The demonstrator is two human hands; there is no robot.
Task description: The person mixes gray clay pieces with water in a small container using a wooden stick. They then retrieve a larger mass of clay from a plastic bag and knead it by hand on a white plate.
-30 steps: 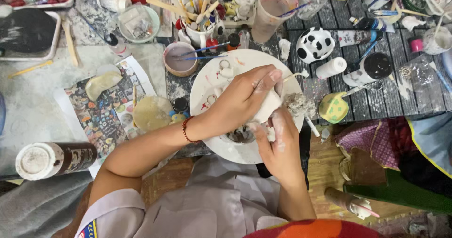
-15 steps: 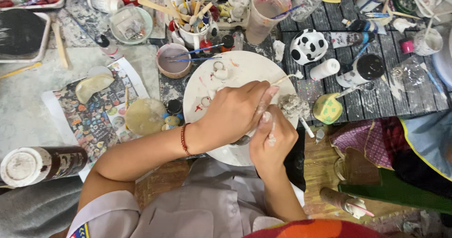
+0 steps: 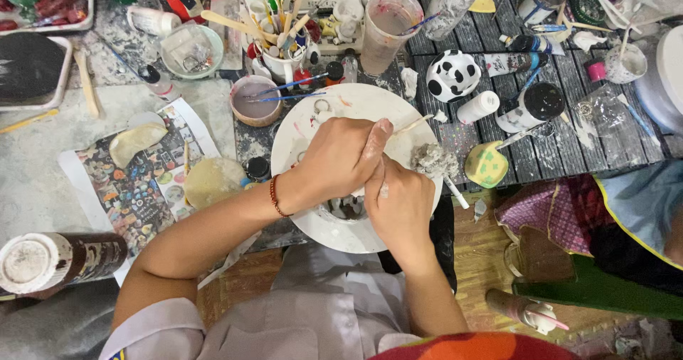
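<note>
Grey, damp-looking clay is what both hands work over a white plate [image 3: 313,129] that sits on the cluttered surface. The left hand [image 3: 338,157] is closed in a pinch round a thin wooden stick [image 3: 411,125], whose tip pokes out toward a separate grey lump of clay [image 3: 434,161] lying at the plate's right edge. The right hand [image 3: 402,203] is curled shut round a small clay piece [image 3: 348,207]; only a dark sliver of it shows under the two hands, so its shape cannot be told.

By its look the piece is soft and light, easily dented or smeared, and probably a little sticky; it seems best cradled from beneath with the fingertips rather than squeezed. The stick is stiff and slight, held near its middle like a pencil. The piece lies right inside the right grip and just under the left one, low on the plate and close to the person's body.

Round about stand a black-and-white spotted pot [image 3: 452,75], a plastic cup of murky water [image 3: 388,29], a mug of brushes [image 3: 281,61], a small bowl of greyish paint [image 3: 255,100], and a yellow-green painted piece [image 3: 486,164] just right of the plate.
</note>
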